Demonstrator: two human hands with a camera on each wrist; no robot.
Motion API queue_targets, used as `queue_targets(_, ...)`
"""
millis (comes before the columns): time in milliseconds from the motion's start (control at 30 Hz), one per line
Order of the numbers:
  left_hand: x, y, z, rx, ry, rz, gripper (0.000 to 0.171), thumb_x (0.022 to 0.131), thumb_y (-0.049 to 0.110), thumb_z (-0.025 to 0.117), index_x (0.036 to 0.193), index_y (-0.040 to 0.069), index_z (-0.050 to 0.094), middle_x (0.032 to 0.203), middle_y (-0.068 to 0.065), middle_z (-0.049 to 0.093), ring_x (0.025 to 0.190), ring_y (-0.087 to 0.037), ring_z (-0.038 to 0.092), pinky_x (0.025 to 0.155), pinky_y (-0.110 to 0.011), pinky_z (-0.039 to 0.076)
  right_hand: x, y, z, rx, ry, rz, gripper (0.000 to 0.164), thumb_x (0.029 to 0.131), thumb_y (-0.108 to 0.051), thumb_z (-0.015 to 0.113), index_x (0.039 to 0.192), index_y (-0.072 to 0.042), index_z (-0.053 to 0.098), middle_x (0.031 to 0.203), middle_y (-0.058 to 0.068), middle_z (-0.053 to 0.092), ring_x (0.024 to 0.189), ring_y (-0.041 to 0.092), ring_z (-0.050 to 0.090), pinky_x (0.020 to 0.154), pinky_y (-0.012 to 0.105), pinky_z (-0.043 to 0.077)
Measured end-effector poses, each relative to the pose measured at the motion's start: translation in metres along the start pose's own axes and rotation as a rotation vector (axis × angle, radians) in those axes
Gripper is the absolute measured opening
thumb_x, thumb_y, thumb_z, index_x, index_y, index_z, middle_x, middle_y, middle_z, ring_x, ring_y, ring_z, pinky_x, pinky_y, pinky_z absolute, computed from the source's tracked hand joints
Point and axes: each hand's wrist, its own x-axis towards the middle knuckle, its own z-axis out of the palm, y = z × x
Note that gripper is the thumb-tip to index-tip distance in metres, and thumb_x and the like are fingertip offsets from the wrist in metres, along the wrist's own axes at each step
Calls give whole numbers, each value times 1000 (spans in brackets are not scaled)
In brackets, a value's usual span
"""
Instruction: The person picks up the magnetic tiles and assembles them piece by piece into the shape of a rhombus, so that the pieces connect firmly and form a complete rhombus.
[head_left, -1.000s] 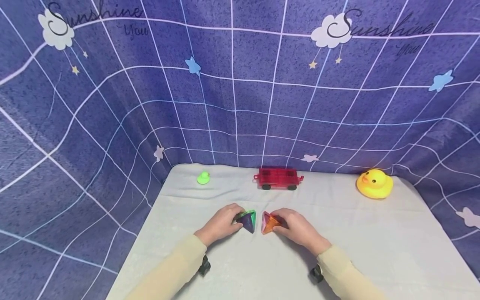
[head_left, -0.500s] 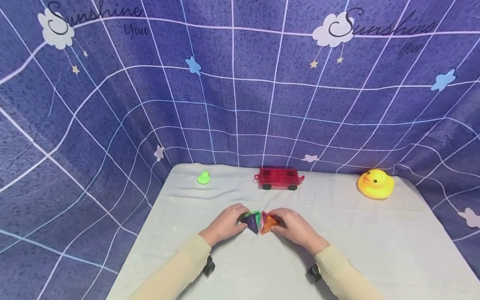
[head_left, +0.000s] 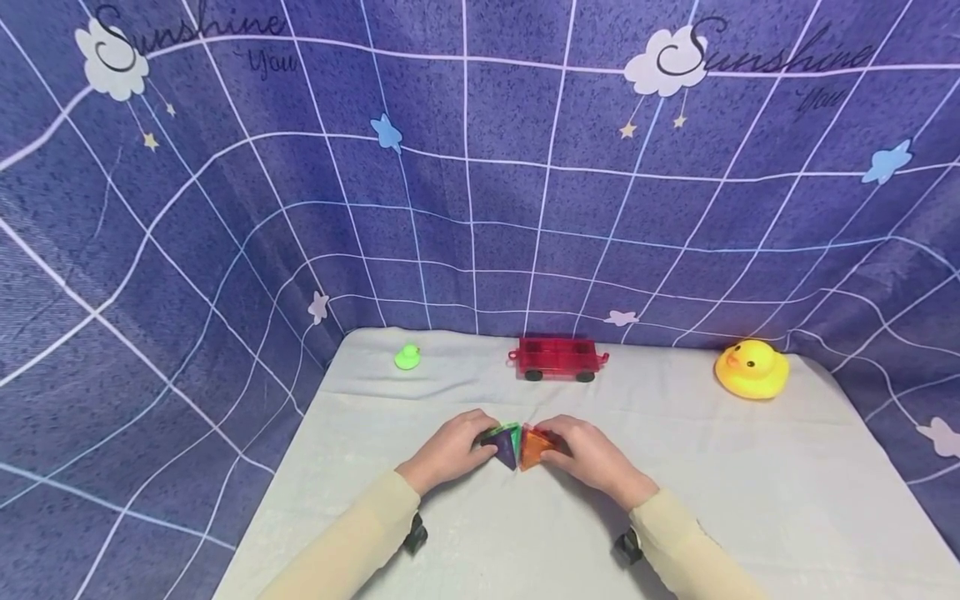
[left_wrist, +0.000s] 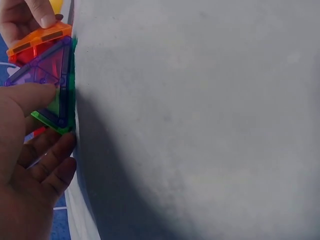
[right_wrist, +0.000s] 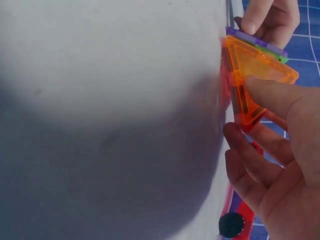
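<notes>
In the head view, my left hand point(head_left: 452, 450) pinches translucent triangular magnetic tiles: a purple tile point(left_wrist: 56, 65) in front and a green tile point(head_left: 515, 437) behind it. Opposite, my right hand point(head_left: 596, 458) pinches an orange triangular magnetic tile point(right_wrist: 260, 62) with a red one point(right_wrist: 254, 121) behind it. Each pair leans together like a small pointed tent on the table. The two pairs stand side by side, edges meeting or almost meeting; I cannot tell if they touch. My thumbs lie on the purple and orange faces, and other fingers are behind, partly hidden.
Behind the hands, a red toy wagon point(head_left: 557, 357) stands at the table's back edge. A small green duck point(head_left: 407, 357) sits back left, a big yellow duck point(head_left: 752, 369) back right. A blue patterned curtain point(head_left: 495, 192) hangs behind the white-covered table point(head_left: 525, 542).
My left hand has moved right with the purple and green tiles, closing the gap to the other pair. The orange tile has turned slightly, and the pinkish-red tile behind it shows less.
</notes>
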Motion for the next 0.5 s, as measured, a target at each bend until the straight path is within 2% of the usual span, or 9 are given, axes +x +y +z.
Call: queue_targets(500, -1, 2, -1, 3, -10, -18, 29, 100, 26, 73, 125, 13, 72, 111, 5, 68, 104, -11, 63, 95, -34, 52, 7, -10, -6, 19, -24, 10, 34, 91, -18, 84, 122, -9, 74, 111, 0, 72, 101, 15, 66, 91, 40, 55)
